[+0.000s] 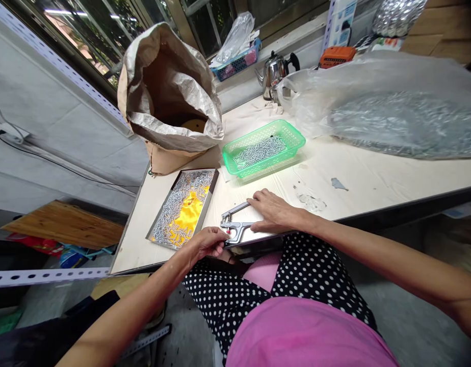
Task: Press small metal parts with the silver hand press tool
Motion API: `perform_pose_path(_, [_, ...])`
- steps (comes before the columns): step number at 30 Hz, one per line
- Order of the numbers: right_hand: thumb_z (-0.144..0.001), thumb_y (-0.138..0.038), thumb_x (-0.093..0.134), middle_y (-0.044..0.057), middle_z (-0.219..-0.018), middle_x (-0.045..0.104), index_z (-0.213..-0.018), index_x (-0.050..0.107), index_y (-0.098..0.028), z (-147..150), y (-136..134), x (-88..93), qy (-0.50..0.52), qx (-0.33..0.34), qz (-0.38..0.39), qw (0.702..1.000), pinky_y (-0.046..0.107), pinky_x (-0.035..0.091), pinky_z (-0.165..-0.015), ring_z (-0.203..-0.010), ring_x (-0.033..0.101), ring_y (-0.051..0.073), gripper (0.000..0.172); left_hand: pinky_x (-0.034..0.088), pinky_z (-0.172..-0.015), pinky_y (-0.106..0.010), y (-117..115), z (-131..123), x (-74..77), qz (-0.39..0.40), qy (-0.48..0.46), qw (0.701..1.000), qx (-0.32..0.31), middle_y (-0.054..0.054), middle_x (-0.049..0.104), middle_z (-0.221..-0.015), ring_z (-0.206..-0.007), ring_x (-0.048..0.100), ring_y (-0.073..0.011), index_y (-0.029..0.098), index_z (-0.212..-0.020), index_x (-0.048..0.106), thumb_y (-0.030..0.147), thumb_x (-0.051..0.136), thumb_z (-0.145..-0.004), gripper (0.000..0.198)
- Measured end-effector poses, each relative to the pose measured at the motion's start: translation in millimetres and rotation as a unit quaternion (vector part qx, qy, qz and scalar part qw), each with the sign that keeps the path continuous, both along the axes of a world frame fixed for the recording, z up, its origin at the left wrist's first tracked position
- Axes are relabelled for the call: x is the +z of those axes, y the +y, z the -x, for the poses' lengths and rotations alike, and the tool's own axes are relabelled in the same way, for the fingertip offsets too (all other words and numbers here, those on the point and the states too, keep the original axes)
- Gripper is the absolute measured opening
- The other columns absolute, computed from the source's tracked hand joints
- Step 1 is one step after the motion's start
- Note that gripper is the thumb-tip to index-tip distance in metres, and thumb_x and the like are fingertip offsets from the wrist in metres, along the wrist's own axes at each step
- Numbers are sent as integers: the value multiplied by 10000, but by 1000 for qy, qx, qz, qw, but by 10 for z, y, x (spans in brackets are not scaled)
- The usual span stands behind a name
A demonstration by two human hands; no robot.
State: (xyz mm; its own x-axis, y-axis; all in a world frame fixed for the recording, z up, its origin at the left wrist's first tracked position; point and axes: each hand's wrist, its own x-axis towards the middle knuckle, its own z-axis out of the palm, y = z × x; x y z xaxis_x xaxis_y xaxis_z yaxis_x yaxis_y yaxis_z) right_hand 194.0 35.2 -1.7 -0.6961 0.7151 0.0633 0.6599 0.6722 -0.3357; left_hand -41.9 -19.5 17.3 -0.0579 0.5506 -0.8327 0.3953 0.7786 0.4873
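Note:
A pair of grey snap-fastener pliers [238, 229] lies at the front edge of the table, with a spring and a small red part by its jaws. My right hand [271, 210] grips its two spread handles, fingers over the upper one and thumb by the lower. At the jaw end, my left hand [211, 241] is closed in a pinch; whatever its fingertips hold is too small to make out. Just left of the pliers sits a shallow tray [211, 200] of small silvery metal pieces over a yellow bottom. Similar pieces lie in a green plastic basket [264, 172] farther back.
A large open paper sack [162, 148] stands at the back left. Behind the basket are a metal kettle [273, 76] and a blue basket [237, 63] on the sill. A big clear plastic bag [403, 117] covers the back right. A grey scrap [338, 184] lies on the table.

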Motion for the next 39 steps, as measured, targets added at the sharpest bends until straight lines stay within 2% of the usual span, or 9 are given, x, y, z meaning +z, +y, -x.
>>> perform_pose_path(4, [-788, -446, 728, 158, -1097, 590, -1055, 635, -107, 78, -47, -27, -16, -16, 1, 1000, 371, 416, -838, -1038, 497, 292, 442, 421, -462, -209, -104, -18, 36, -85, 118, 986, -81, 45, 528, -496, -416, 499, -92, 163, -734, 558, 358, 656, -819, 234])
perform_pose_path(7, [-814, -417, 710, 149, -1084, 603, -1028, 645, -101, 124, -62, -78, -23, -16, -11, 1000, 367, 420, -828, -1045, 505, 287, 387, 501, -636, -285, -198, -76, 70, -290, 306, 885, -196, -18, 629, -719, -651, 620, -161, 169, -891, 630, 344, 597, -875, 179])
perform_pose_path(10, [-819, -402, 702, 145, -1077, 607, -1025, 644, -97, 140, -64, -118, -24, -12, -23, 999, 368, 423, -836, -1048, 509, 284, 373, 501, -861, -372, -191, -189, 57, -423, 345, 775, -319, -96, 645, -1101, -1001, 616, -242, 185, -1116, 621, 333, 632, -864, 292])
perform_pose_path(15, [-780, -370, 714, 159, -1098, 593, -1088, 622, -73, 82, -42, -105, -15, 11, 1, 1000, 379, 431, -870, -1041, 504, 283, 438, 422, -1026, -440, 126, -386, -61, -454, 279, 701, -474, -142, 505, -1398, -1248, 472, -299, 170, -1364, 452, 353, 717, -801, 649])
perform_pose_path(20, [-738, -377, 739, 179, -1177, 561, -1259, 534, -58, -56, -37, -21, -16, -12, 58, 998, 390, 444, -877, -1065, 503, 298, 643, 437, -966, -427, 424, -419, -87, -425, 292, 668, -536, -160, 565, -1276, -1139, 510, -311, 110, -1427, 373, 447, 730, -779, 813])
perform_pose_path(23, [-753, -423, 736, 182, -1139, 577, -1159, 600, -68, -83, -27, 9, -48, -32, 42, 997, 389, 444, -862, -1059, 507, 309, 556, 443, -927, -410, 490, -398, -60, -425, 299, 657, -547, -144, 590, -1169, -1066, 525, -303, 114, -1347, 483, 523, 731, -755, 761])
perform_pose_path(30, [-901, -277, 618, 123, -995, 640, -978, 664, -114, 69, 92, -39, -83, 25, -31, 996, 338, 410, -825, -986, 548, 246, 186, 447, -812, -341, 466, -353, -150, -444, 285, 703, -477, -77, 615, -965, -941, 546, -239, 156, -990, 658, 441, 653, -859, 313])
perform_pose_path(35, [-942, -246, 554, 116, -948, 646, -964, 665, -106, 149, 115, -111, -77, 40, -34, 996, 330, 392, -811, -941, 555, 227, 180, 444, -793, -329, 431, -322, -244, -460, 275, 721, -439, -62, 617, -911, -911, 548, -220, 161, -887, 655, 383, 622, -893, 224])
perform_pose_path(39, [-893, -314, 632, 118, -1001, 618, -998, 662, -108, 46, 184, -133, -28, 29, -32, 999, 327, 398, -827, -963, 529, 235, 233, 463, -839, -368, 404, -344, -189, -444, 307, 718, -440, -85, 617, -980, -963, 551, -250, 152, -1008, 652, 413, 644, -868, 296])
